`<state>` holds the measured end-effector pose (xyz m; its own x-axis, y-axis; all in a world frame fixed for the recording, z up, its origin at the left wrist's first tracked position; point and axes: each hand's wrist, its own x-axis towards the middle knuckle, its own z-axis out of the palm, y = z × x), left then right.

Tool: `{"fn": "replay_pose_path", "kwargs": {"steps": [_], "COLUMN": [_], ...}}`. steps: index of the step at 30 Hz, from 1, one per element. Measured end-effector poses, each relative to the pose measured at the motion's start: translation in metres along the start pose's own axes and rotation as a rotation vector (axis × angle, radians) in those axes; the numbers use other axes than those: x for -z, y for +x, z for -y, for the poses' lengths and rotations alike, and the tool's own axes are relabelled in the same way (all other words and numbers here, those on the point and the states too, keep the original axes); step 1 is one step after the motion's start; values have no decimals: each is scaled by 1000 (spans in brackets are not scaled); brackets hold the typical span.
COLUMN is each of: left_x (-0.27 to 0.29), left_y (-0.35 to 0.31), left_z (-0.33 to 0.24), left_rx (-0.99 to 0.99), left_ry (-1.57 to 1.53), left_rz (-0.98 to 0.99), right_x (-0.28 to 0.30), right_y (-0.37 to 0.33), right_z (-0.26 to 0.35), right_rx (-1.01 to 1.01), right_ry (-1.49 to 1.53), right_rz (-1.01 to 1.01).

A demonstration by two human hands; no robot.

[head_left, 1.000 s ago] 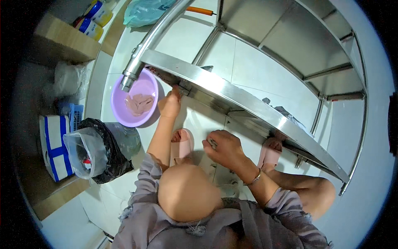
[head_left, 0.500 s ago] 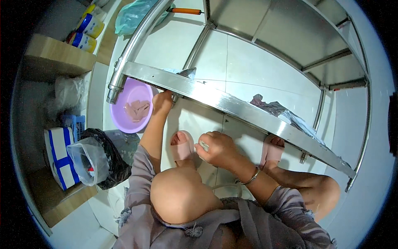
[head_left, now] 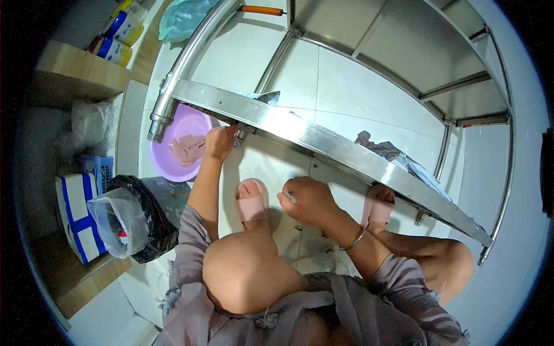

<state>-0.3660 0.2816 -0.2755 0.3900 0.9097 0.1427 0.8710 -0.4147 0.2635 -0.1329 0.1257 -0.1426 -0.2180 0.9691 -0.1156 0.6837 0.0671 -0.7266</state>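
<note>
My left hand (head_left: 221, 142) reaches up to the underside of the steel rack's near rail (head_left: 300, 128), beside a short leg stub (head_left: 239, 136). Its fingertips are hidden at the rail, so their grip is unclear. Just left of this hand is a purple basin (head_left: 164, 163), partly under the rail, with pinkish-grey cloth-like pieces (head_left: 187, 149) in it. My right hand (head_left: 310, 199) is closed in a fist above the floor between my feet. A small whitish thing (head_left: 292, 196) shows at its thumb side; its kind is unclear.
At left, a bin with a clear and black liner (head_left: 119, 225) stands by a blue-and-white box (head_left: 81, 218) and wooden shelving (head_left: 86, 66). Yellow-and-blue tubs (head_left: 113, 51) sit higher up. A teal bag (head_left: 186, 22) and dark crumpled plastic (head_left: 378, 145) lie beyond the rail.
My left hand has shifted slightly down and left, and more of the leg stub shows beside it. My right hand has moved a little right and turned, still closed.
</note>
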Motion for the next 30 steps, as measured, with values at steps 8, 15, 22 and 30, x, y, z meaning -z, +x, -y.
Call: {"fn": "replay_pose_path", "kwargs": {"steps": [8, 15, 22, 30], "left_x": [2, -7, -35, -52], "left_y": [-10, -21, -33, -14], "left_z": [-6, 4, -8, 2], "left_rx": [43, 10, 153, 411], "left_ry": [-137, -271, -306, -287], "left_rz": [-121, -177, -377, -251], "right_x": [57, 128, 162, 165], "right_y": [-4, -43, -6, -4], "right_z": [27, 81, 60, 52], "right_rx": [85, 373, 173, 158], "right_ry": [-117, -213, -668, -397], "right_rz": [-55, -528, -706, -261]}}
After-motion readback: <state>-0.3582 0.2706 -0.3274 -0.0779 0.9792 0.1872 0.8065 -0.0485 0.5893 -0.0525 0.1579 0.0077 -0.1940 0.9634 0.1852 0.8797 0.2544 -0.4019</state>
